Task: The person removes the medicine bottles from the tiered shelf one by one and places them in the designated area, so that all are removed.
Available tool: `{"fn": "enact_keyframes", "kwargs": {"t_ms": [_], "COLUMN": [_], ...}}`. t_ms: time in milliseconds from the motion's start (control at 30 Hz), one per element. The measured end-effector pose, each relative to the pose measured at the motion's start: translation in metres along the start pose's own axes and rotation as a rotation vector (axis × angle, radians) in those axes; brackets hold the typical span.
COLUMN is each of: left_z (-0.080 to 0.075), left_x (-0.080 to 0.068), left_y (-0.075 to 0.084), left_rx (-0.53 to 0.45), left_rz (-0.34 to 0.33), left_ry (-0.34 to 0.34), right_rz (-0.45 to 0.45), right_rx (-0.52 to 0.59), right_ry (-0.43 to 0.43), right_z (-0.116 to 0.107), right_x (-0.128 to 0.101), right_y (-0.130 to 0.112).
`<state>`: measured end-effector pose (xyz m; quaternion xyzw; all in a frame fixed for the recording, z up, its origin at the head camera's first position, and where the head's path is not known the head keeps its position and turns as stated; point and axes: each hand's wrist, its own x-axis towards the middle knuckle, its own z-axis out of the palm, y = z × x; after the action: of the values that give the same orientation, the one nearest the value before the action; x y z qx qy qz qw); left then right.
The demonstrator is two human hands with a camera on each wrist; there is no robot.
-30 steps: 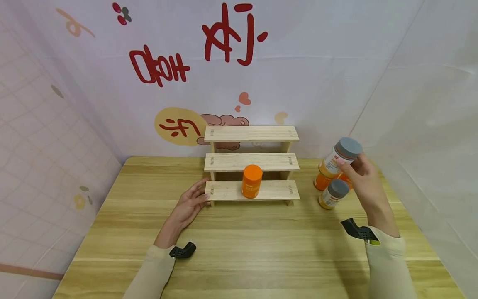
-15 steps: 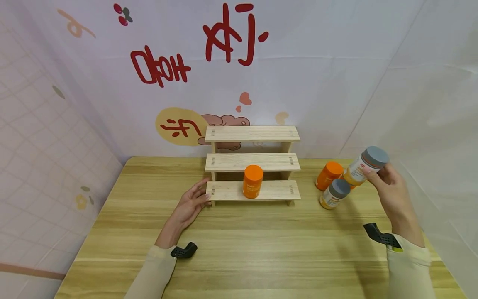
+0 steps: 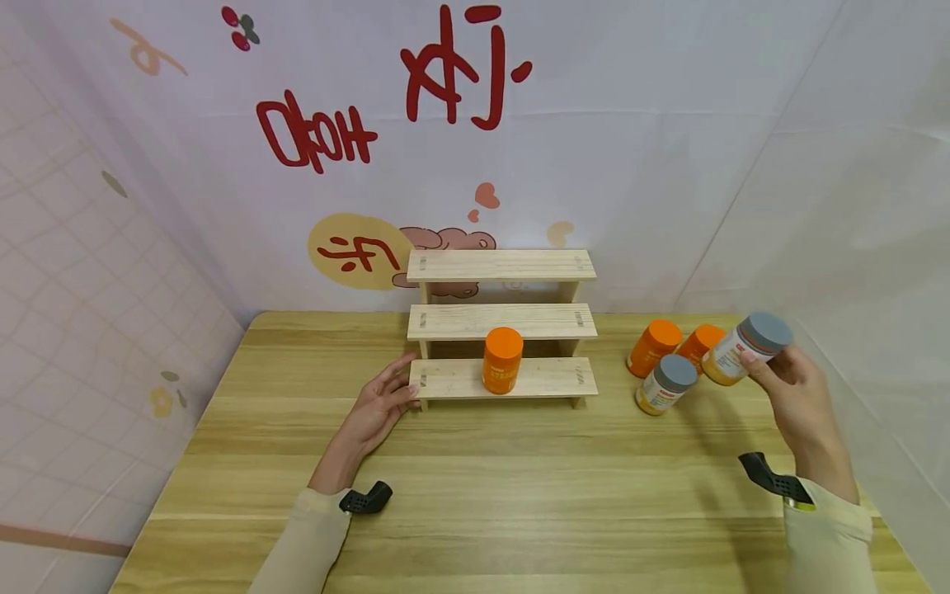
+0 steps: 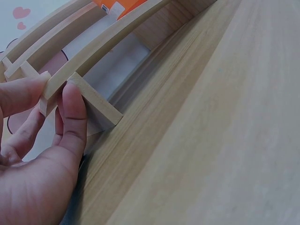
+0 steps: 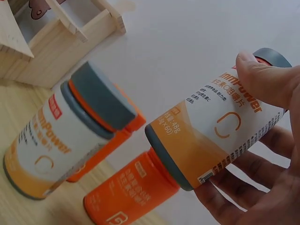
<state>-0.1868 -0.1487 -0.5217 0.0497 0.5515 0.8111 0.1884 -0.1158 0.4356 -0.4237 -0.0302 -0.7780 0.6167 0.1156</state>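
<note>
My left hand (image 3: 377, 406) pinches the left end of the lowest board of a three-tier wooden shelf (image 3: 453, 378); the left wrist view shows fingertips above and below the board (image 4: 70, 70). An orange bottle (image 3: 502, 360) stands on that lowest tier. At the right, my right hand (image 3: 801, 394) grips a tilted vitamin C tablet bottle (image 5: 220, 117) with a grey lid and a white and yellow label. It is held above the table, beside two orange bottles (image 3: 654, 349) and a matching grey-lidded bottle (image 3: 665, 385). The far side of its grip is partly hidden.
The wood-grain table (image 3: 519, 495) spreads in front of the shelf. A white printed sheet (image 3: 638, 165) hangs behind, and a pale sheet (image 3: 883, 355) runs along the table's right edge, near my right hand.
My right hand has carried the grey-lidded bottle to the right and down, away from above the other bottles, uncovering the orange ones. My left hand stays on the shelf.
</note>
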Motion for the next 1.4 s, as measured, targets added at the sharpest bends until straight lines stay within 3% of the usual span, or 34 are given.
{"fn": "enact_keyframes", "kwargs": {"t_ms": [167,400,700,1100,1400], "left_z": [0.000,0.001,-0.001,0.000,0.000], "left_x": [0.000,-0.001,0.001,0.001,0.001], "left_y": [0.000,0.000,-0.002,-0.002,-0.001], "left_rx": [0.007,0.008,0.013,0.013,0.012], "left_rz": [0.001,0.002,0.010,0.005,0.009], "left_ry": [-0.003,-0.007,0.004,0.006,-0.003], "right_rz": [0.036,-0.027,-0.002,-0.004,-0.071], "right_rx": [0.012,0.191,0.102,0.220,0.271], "right_ry": [0.009,-0.045,-0.105,-0.193,-0.264], "right_z": [-0.006,-0.009,-0.014,-0.013,-0.013], "right_x": [-0.003,-0.006,-0.008,-0.018,-0.023], "right_y": [0.012,0.035,0.064,0.091,0.096]}}
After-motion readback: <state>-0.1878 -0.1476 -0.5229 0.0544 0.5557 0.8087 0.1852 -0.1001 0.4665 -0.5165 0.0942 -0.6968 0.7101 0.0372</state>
